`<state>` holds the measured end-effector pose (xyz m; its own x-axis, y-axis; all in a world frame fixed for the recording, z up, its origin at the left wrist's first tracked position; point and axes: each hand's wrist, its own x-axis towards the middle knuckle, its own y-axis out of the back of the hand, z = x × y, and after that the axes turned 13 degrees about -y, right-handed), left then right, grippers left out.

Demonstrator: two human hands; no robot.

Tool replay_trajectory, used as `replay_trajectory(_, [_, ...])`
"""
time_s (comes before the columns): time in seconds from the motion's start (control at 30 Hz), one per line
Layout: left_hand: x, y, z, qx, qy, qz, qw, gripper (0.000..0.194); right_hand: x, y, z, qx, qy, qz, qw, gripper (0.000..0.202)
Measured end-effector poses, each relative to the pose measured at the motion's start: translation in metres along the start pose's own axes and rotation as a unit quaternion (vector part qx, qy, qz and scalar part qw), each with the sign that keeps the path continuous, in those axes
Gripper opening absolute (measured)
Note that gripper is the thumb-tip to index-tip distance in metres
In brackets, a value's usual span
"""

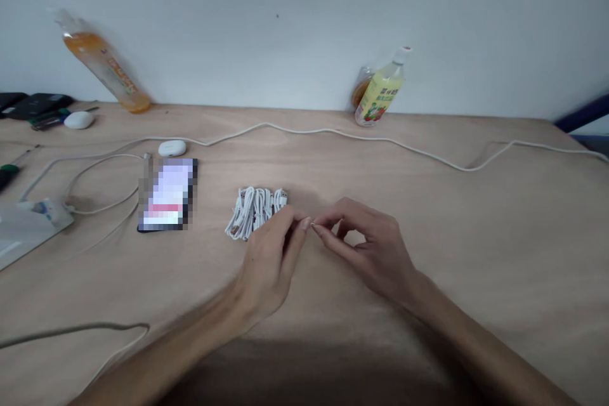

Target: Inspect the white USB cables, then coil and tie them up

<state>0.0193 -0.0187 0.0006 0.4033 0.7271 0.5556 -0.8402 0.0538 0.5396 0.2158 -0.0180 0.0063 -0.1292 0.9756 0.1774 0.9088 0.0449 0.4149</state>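
Observation:
My left hand (276, 254) and my right hand (368, 241) meet over the middle of the wooden table (476, 254), each with thumb and forefinger pinched together. The fingertips of both hands nearly touch. Whatever lies between them is too small to make out. Just behind my left hand lies a row of white USB cables (254, 206), coiled and bundled side by side. My left hand partly covers these bundles.
A phone (169, 193) and a white earbud case (172, 148) lie to the left. A long white cable (333, 132) runs across the table. Behind it, an orange drink bottle (107, 70) and a yellow-labelled bottle (382, 92) stand by the wall.

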Motion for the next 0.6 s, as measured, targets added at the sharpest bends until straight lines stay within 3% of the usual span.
replay_trajectory(0.13, [-0.001,0.000,-0.003,0.011,-0.026,-0.005,1.000,0.019,0.002,-0.003,-0.003,0.130,-0.143,-0.058,0.979,0.013])
replay_trajectory(0.27, [-0.001,0.002,-0.010,0.076,-0.112,-0.029,0.990,0.024,0.005,-0.002,-0.005,0.240,-0.207,-0.113,0.942,0.022])
replay_trajectory(0.43, [0.003,0.006,-0.021,0.216,-0.247,-0.018,0.944,0.025,0.005,0.010,-0.014,0.314,-0.313,-0.140,0.885,0.030])
replay_trajectory(0.6, [0.006,0.014,-0.021,0.234,-0.331,-0.035,0.914,0.027,0.003,0.018,-0.025,0.342,-0.394,-0.165,0.837,0.035])
